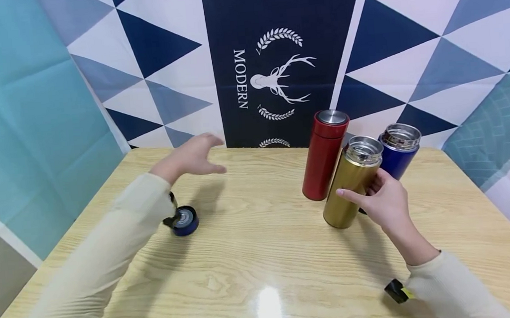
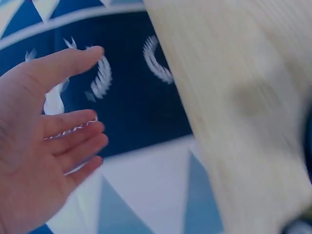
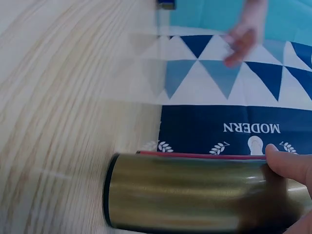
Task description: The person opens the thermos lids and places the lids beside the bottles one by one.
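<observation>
My right hand (image 1: 386, 201) grips a gold thermos bottle (image 1: 349, 191) round its side, thumb in front. The bottle's steel mouth is uncovered; in the right wrist view its body lies across the bottom, and I cannot tell whether its base touches the table. Beside it stands a red thermos (image 1: 322, 158) with its lid on. Behind my fingers is a blue thermos (image 1: 394, 160), also uncovered, its lower part hidden. My left hand (image 1: 193, 155) hovers over the table's far left, fingers apart and holding nothing. Below its wrist a blue lid (image 1: 190, 228) lies with its inside up.
A wooden table (image 1: 252, 244) spans the area below the hands. Patterned cloth (image 1: 265, 8) hangs along its back edge, and turquoise cloth (image 1: 12, 108) at the left. A black wrist device (image 1: 397, 291) sits under the right sleeve.
</observation>
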The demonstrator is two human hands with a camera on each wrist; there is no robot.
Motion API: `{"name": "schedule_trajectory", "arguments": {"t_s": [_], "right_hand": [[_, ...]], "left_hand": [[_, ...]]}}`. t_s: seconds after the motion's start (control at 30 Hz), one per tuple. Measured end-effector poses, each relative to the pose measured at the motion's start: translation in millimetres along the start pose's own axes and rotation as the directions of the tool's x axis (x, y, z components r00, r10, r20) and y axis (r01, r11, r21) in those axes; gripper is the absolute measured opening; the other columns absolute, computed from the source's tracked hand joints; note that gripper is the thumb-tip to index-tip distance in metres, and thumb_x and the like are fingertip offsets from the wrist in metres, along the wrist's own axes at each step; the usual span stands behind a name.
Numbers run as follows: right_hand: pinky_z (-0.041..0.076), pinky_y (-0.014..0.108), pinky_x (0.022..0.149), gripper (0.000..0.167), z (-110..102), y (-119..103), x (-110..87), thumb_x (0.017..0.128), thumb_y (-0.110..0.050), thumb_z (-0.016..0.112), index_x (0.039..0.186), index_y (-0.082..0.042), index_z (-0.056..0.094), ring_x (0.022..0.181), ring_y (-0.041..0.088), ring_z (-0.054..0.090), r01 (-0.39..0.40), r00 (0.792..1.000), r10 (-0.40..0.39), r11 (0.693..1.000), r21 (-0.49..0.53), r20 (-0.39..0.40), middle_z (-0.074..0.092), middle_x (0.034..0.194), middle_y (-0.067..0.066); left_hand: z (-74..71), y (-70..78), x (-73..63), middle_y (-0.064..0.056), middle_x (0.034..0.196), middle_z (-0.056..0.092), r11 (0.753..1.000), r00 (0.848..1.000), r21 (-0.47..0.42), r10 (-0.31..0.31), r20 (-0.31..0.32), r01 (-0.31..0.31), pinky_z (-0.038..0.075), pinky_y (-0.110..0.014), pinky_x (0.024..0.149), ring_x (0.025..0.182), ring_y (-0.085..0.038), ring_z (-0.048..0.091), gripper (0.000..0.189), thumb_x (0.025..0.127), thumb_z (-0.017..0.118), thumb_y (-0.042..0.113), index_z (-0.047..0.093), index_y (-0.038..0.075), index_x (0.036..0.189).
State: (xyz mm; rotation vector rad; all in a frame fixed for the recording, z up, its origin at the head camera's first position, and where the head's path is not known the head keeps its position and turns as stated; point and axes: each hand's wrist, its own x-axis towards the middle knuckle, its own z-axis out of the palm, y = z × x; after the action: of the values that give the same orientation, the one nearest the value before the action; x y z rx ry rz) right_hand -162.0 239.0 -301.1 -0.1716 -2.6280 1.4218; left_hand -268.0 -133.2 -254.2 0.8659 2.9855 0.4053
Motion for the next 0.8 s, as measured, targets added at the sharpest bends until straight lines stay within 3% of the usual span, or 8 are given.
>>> {"name": "schedule_trajectory", "arguments": {"t_s": [0.17,0.27,0.5,0.8], "right_hand": [[0.043,0.049,0.106,0.079,-0.4,3.2,-0.5,0.079,-0.03,0.079,0.139,0.002,0.04,0.129,0.039,0.051,0.033,0.999,-0.033,0.999,-0.038,0.001,0.049,0.14,0.027],[0.044,0.049,0.105,0.078,0.4,4.4,-0.4,0.079,-0.032,0.079,0.138,0.001,0.041,0.127,0.04,0.052,0.05,0.999,-0.05,0.997,-0.06,-0.007,0.051,0.139,0.027],[0.046,0.048,0.101,0.076,-0.3,8.2,-2.4,0.077,-0.032,0.08,0.134,0.002,0.044,0.123,0.042,0.056,0.092,0.994,-0.098,0.989,-0.113,-0.041,0.054,0.134,0.028],[0.047,0.048,0.1,0.074,1.4,7.8,0.3,0.077,-0.03,0.081,0.133,0.004,0.045,0.122,0.042,0.056,0.12,0.991,-0.125,0.986,-0.112,-0.045,0.055,0.133,0.029]], "left_hand": [[-3.3,47.6,37.2,-0.015,0.141,0.049,0.994,0.986,-0.019,0.105,-0.127,-0.108,0.035,-0.038,0.116,0.134,-0.028,0.046,0.072,0.083,0.071,0.038,0.045,-0.001,0.138],[-5.5,71.7,54.3,-0.011,0.142,0.048,0.99,0.978,-0.065,0.113,-0.176,-0.126,0.035,-0.034,0.116,0.134,-0.023,0.046,0.075,0.083,0.07,0.042,0.043,0.002,0.14],[-4.8,115.2,82.6,-0.006,0.148,0.045,0.973,0.984,-0.207,0.063,-0.169,-0.098,0.035,-0.03,0.116,0.137,-0.016,0.043,0.077,0.086,0.067,0.045,0.036,0.008,0.146],[4.9,146.6,106.9,-0.005,0.147,0.046,0.922,0.987,-0.377,0.03,-0.156,-0.088,0.04,-0.028,0.113,0.134,-0.014,0.044,0.076,0.086,0.066,0.046,0.036,0.009,0.145]]}}
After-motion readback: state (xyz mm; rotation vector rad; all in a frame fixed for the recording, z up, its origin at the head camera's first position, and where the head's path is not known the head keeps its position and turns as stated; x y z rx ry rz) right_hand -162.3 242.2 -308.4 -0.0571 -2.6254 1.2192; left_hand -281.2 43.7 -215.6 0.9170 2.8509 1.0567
